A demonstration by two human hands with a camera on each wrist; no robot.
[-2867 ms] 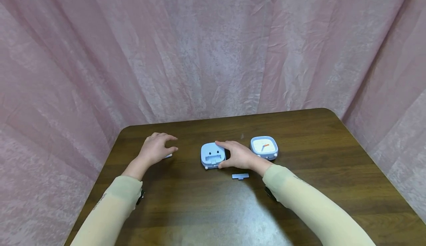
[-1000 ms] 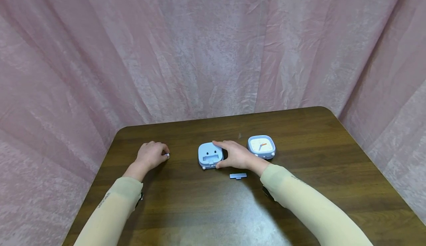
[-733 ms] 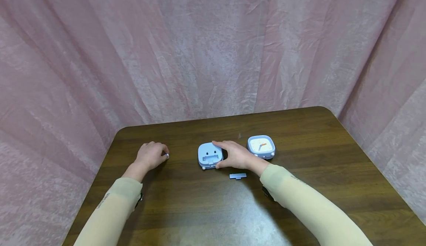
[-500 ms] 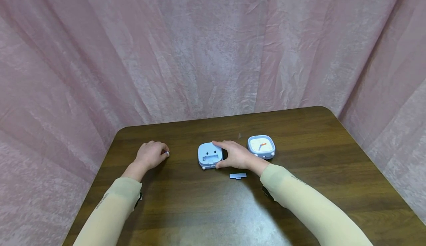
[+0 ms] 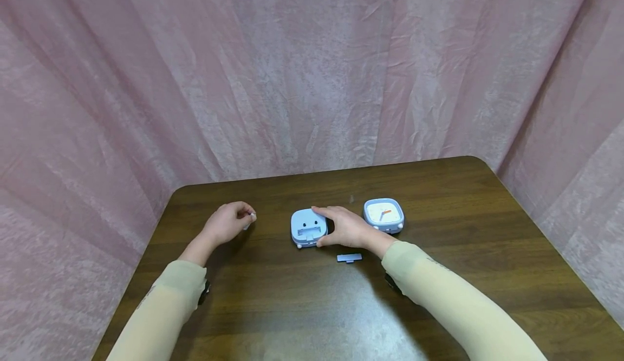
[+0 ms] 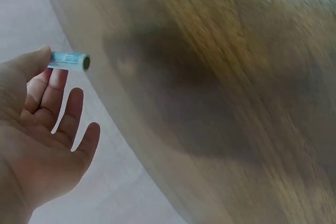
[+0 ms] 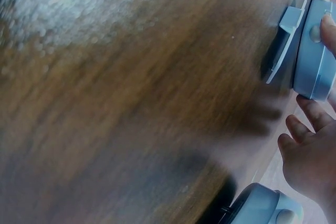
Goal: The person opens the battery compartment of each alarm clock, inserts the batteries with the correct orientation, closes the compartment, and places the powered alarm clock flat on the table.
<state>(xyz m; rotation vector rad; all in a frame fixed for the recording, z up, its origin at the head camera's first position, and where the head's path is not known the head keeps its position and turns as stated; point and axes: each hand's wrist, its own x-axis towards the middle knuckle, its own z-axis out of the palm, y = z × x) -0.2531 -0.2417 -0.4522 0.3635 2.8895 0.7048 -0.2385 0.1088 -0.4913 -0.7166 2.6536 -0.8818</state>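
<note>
My left hand (image 5: 227, 223) is raised a little over the table's left part, pinching a small battery (image 6: 67, 60) between thumb and fingertips. Its other fingers are spread loosely in the left wrist view. My right hand (image 5: 347, 226) grips the right side of a light blue alarm clock (image 5: 307, 221), thumb and fingers on opposite edges. That clock lies face down, and its battery compartment (image 5: 309, 232) is uncovered. Just in front of my right hand lies a narrow blue battery cover (image 5: 349, 258), also visible as a cover (image 7: 287, 35) in the right wrist view.
A second blue alarm clock (image 5: 383, 213), white dial upward, lies behind my right wrist. Something small and whitish (image 5: 246, 226) shows below my left fingers, too small to identify. The wooden table (image 5: 292, 301) ends at a pink curtain (image 5: 312, 79).
My left hand first reached down with spread fingers, then closed on the battery; in the last half second it lifted and moved slightly right. The right hand keeps its grip on the clock.
</note>
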